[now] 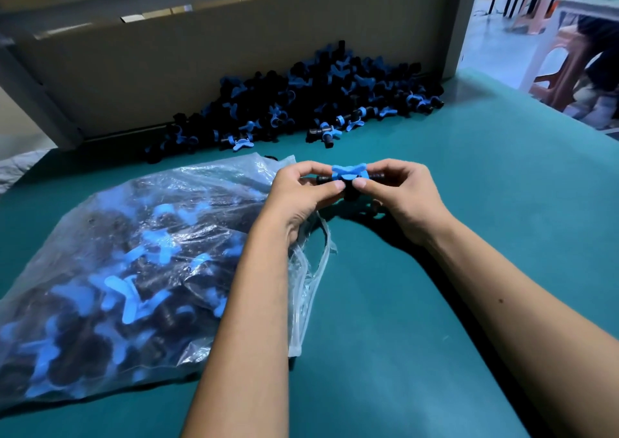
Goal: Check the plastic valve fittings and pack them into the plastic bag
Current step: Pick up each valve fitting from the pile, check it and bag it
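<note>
Both hands hold one black valve fitting with a blue butterfly handle [348,172] above the green table, near the middle of the view. My left hand [303,191] pinches its left end and my right hand [398,191] pinches its right end, thumbs meeting under the handle. A clear plastic bag [134,270] lies at the left, holding several black and blue fittings; its open mouth sits under my left wrist. A large pile of loose fittings [318,99] rests against the back wall.
The green table top [469,220] spreads to the right and front. A grey cardboard wall [201,62] closes the back. The table's right edge drops off toward plastic stools [569,66] on the floor.
</note>
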Demonstrator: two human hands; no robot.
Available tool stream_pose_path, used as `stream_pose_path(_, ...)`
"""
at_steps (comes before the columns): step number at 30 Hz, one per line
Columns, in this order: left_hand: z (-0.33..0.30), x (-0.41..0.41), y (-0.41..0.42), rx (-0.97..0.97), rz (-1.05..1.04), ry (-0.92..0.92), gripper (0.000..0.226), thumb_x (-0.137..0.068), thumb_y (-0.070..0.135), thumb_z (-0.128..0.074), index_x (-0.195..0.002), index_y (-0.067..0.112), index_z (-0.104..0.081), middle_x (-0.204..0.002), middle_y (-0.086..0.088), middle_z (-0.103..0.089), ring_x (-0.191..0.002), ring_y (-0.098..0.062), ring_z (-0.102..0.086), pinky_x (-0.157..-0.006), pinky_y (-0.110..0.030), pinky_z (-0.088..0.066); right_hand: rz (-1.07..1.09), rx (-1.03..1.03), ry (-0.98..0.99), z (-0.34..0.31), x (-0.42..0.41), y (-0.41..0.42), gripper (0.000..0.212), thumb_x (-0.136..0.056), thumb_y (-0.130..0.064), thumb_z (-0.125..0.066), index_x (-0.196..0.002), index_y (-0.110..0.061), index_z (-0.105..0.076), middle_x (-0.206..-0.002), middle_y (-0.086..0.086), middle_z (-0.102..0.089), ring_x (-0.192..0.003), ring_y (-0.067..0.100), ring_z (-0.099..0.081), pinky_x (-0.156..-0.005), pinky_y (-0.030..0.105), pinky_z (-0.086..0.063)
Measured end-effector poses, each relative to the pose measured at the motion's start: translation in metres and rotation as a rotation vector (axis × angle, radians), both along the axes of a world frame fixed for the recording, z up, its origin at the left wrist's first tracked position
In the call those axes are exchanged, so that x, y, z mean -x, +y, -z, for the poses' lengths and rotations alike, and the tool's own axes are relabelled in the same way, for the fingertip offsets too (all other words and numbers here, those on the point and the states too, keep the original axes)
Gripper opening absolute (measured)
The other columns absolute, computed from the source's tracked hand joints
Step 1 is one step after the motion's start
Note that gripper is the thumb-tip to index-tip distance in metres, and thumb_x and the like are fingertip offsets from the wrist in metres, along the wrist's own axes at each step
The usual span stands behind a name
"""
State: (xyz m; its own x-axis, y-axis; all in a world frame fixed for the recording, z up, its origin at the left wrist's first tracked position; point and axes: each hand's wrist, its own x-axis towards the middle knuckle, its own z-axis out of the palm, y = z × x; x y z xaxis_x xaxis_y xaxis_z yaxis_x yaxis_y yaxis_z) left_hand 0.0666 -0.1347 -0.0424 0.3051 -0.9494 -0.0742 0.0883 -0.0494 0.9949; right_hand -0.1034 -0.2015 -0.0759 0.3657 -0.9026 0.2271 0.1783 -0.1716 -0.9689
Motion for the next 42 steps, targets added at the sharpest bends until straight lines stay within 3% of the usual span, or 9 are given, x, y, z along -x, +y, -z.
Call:
stream_pose_path(5, -0.002, -0.002, 0.005, -0.03, 0.033, 0.012, 0.024, -0.078, -0.009, -0.081, -0.087, 0.008, -0.067, -0.096, -0.025, -0.074, -0.085, -0.031, -0.074, -0.083, -0.033, -0.064, -0.034, 0.066, 0.048, -0.001, -0.002, 0.002, 0.009, -0.079, -0.017, -0.085, -0.079, -0.018, -0.076, -0.074, -0.002, -0.075, -0.057, 0.003, -0.063, -0.052, 0.014, -0.045)
stream_pose_path(11, -0.006, -0.01, 0.005, 0.011, -0.028, 0.069, 0.022, -0.076, -0.002, -0.084, -0.083, 0.006, -0.065, -0.07, -0.001, -0.072, -0.073, -0.019, -0.072, -0.076, -0.025, -0.061, 0.098, -0.173, -0.212, -0.002, 0.004, -0.005, 0.025, -0.072, -0.04, -0.082, -0.073, -0.017, -0.072, -0.068, 0.001, -0.055, -0.055, 0.009, -0.047, -0.05, 0.02, -0.038)
stream_pose_path(17, -0.005, -0.004, 0.008, -0.028, 0.076, -0.035, 0.026, -0.067, 0.007, -0.088, -0.082, 0.008, -0.067, -0.085, -0.01, -0.075, -0.083, -0.024, -0.07, -0.075, -0.028, -0.055, -0.069, 0.041, 0.052, 0.001, 0.0, 0.0, 0.017, -0.076, -0.034, -0.087, -0.078, -0.021, -0.077, -0.075, -0.001, -0.074, -0.062, 0.008, -0.061, -0.055, 0.018, -0.044)
stream_pose_path(22, -0.008, -0.007, 0.008, -0.034, 0.004, -0.017, 0.024, -0.075, 0.001, -0.086, -0.08, 0.007, -0.063, -0.073, -0.007, -0.067, -0.062, -0.014, -0.064, -0.052, -0.016, -0.047, 0.073, -0.037, -0.078, 0.004, -0.001, -0.007, 0.029, -0.069, -0.045, -0.084, -0.078, -0.019, -0.077, -0.066, -0.001, -0.062, -0.054, 0.01, -0.048, -0.053, 0.022, -0.04)
stream_pose_path(26, -0.013, 0.0, 0.004, -0.037, -0.116, 0.025, 0.025, -0.076, -0.004, -0.085, -0.084, 0.005, -0.064, -0.077, -0.008, -0.067, -0.075, -0.021, -0.064, -0.069, -0.024, -0.054, 0.225, -0.07, -0.115, 0.007, 0.002, -0.012, 0.033, -0.071, -0.046, -0.082, -0.089, -0.02, -0.075, -0.071, -0.001, -0.062, -0.058, 0.015, -0.051, -0.057, 0.03, -0.042)
stream_pose_path(31, -0.017, 0.018, -0.004, -0.016, -0.258, 0.083, 0.028, -0.081, 0.011, -0.087, -0.093, 0.001, -0.064, -0.077, -0.014, -0.07, -0.059, -0.015, -0.061, -0.066, -0.024, -0.054, 0.154, 0.152, 0.162, 0.009, -0.009, -0.001, 0.047, -0.068, -0.043, -0.087, -0.102, -0.025, -0.06, -0.093, -0.008, -0.068, -0.067, 0.013, -0.063, -0.057, 0.033, -0.056)
stream_pose_path(36, -0.022, 0.023, -0.005, -0.002, -0.17, -0.113, 0.039, -0.083, 0.022, -0.086, -0.096, -0.01, -0.068, -0.074, -0.011, -0.073, -0.055, -0.012, -0.063, -0.057, -0.021, -0.05, 0.183, 0.163, 0.123, 0.008, -0.007, 0.001, 0.023, -0.082, -0.017, -0.084, -0.094, -0.015, -0.064, -0.082, 0.003, -0.07, -0.062, 0.014, -0.062, -0.055, 0.036, -0.058)
stream_pose_path(38, -0.028, 0.022, -0.004, 0.033, -0.137, -0.263, 0.033, -0.088, 0.034, -0.081, -0.081, 0.004, -0.069, -0.074, -0.003, -0.076, -0.062, -0.014, -0.067, -0.06, -0.023, -0.049, 0.103, 0.039, -0.004, 0.005, -0.006, 0.002, 0.009, -0.092, -0.017, -0.073, -0.095, -0.01, -0.067, -0.08, 0.01, -0.071, -0.062, 0.018, -0.065, -0.053, 0.031, -0.055)
stream_pose_path(42, -0.035, 0.01, 0.0, 0.048, -0.408, -0.838, 0.035, -0.086, 0.049, -0.077, -0.069, 0.023, -0.06, -0.081, 0.007, -0.066, -0.087, -0.017, -0.058, -0.075, -0.029, -0.041, 0.056, -0.314, -0.267, -0.006, -0.001, -0.003, 0.02, -0.103, -0.018, -0.053, -0.096, -0.002, -0.063, -0.076, 0.015, -0.071, -0.055, 0.014, -0.062, -0.048, 0.019, -0.049)
